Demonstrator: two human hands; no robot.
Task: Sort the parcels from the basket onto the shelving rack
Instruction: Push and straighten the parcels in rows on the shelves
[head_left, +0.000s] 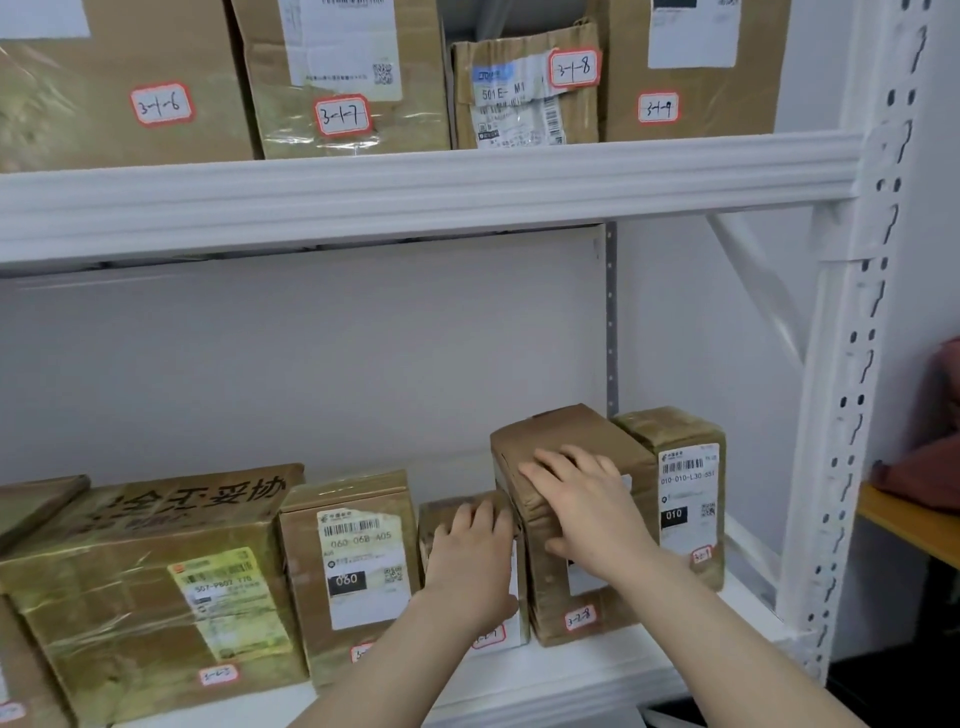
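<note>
On the lower shelf (597, 660) of the white rack, taped brown parcels stand in a row. My right hand (576, 506) lies over the top front edge of a tall tilted parcel (587, 613) tagged 3-2-8, fingers on its top, thumb down its front. My left hand (470, 561) presses flat against the front of a low small parcel (441, 512) just left of it. The basket is not in view.
Right of the held parcel stands a parcel (685, 493) labelled 010. Left are a parcel (358, 566) labelled 060 and a large taped box (156, 587). The upper shelf (415, 192) carries boxes tagged 3-1-6 to 3-1-9. The rack post (852, 415) stands at right.
</note>
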